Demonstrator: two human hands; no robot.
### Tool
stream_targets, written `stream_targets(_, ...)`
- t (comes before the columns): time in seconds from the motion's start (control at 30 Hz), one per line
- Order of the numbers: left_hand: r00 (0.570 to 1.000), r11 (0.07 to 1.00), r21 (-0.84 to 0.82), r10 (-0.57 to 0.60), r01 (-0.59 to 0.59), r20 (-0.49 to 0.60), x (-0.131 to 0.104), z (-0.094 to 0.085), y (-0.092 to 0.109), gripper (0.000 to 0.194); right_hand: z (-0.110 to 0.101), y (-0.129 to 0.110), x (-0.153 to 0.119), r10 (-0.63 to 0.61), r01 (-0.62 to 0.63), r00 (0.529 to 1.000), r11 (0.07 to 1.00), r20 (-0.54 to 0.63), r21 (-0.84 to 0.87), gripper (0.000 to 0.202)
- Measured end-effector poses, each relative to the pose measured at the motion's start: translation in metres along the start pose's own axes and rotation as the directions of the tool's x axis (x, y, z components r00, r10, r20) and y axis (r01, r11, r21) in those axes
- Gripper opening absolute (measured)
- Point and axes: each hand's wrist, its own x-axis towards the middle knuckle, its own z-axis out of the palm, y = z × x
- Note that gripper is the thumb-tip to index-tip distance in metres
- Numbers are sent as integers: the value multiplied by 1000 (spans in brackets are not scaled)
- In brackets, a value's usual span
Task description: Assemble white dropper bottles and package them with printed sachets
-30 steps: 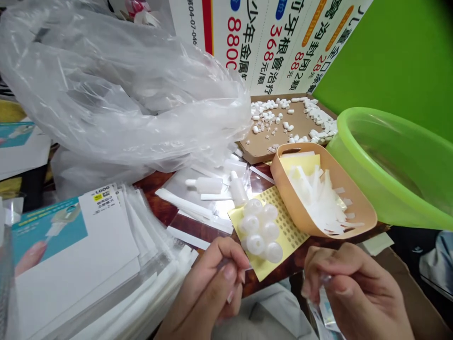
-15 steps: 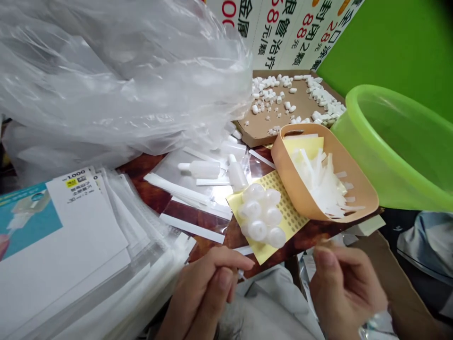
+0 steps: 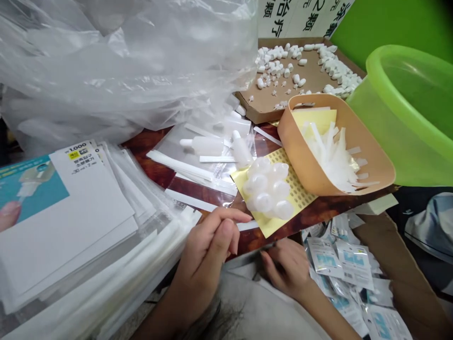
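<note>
My left hand (image 3: 211, 250) hovers by the table's near edge, thumb pressed against curled fingers and the index finger stretched forward. Whatever it pinches, if anything, is hidden. Lower and to the right, my right hand (image 3: 287, 267) is just below that edge, over my lap, its fingers curled in; I cannot make out anything in them. Beyond both hands, a cluster of translucent white plastic bottles (image 3: 262, 199) stands on a yellow sticker sheet (image 3: 300, 189) with rows of small round dots. Two capped dropper bottles, one lying left (image 3: 208, 145) and one tilted (image 3: 241, 150), rest on clear plastic bags (image 3: 173, 141).
Printed cards and clear bags (image 3: 102, 208) are stacked at left, below a large plastic sack (image 3: 141, 61). An orange basket (image 3: 295, 156) holds white strips. Behind it are a cardboard tray (image 3: 307, 73) of small caps and a green basin (image 3: 382, 141). Packed sachets (image 3: 354, 264) fill a box at lower right.
My right hand has moved left and inward, closer to my left hand, uncovering the sachets in the box. The left hand keeps much the same pose. The view has tipped downward.
</note>
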Motion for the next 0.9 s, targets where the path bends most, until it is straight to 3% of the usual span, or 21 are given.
stream_targets(0.1, 999, 995, -96, -10, 6, -46, 3, 1, -3, 24, 13, 17, -16, 157, -142, 982, 980, 103, -142, 17)
stream_targets(0.23, 997, 992, -109, 66, -71, -49, 6, 1, -7, 22, 34, 50, -27, 352, -304, 928, 906, 125, -295, 21)
stream_targets(0.4, 972, 968, -80, 236, -237, -22, 12, 1, -6, 22, 51, 68, -32, 442, -374, 885, 863, 149, -340, 25)
stream_targets(0.6, 939, 937, -97, 340, -335, 48, 20, 10, -4, 27, 29, 52, -33, 390, -326, 899, 899, 199, -292, 12)
stream_targets(0.7, 925, 926, -73, 374, -370, 63, 22, 13, -4, 27, 18, 49, -33, 344, -277, 909, 921, 237, -276, 15)
stream_targets(0.8, 910, 912, -46, 410, -407, 63, 21, 16, -5, 24, 13, 44, -33, 238, -160, 911, 957, 338, -242, 20)
stream_targets(0.9, 912, 914, -1, 404, -405, 73, 17, 19, -6, 33, 15, 34, -31, 105, -15, 872, 982, 477, -188, 18)
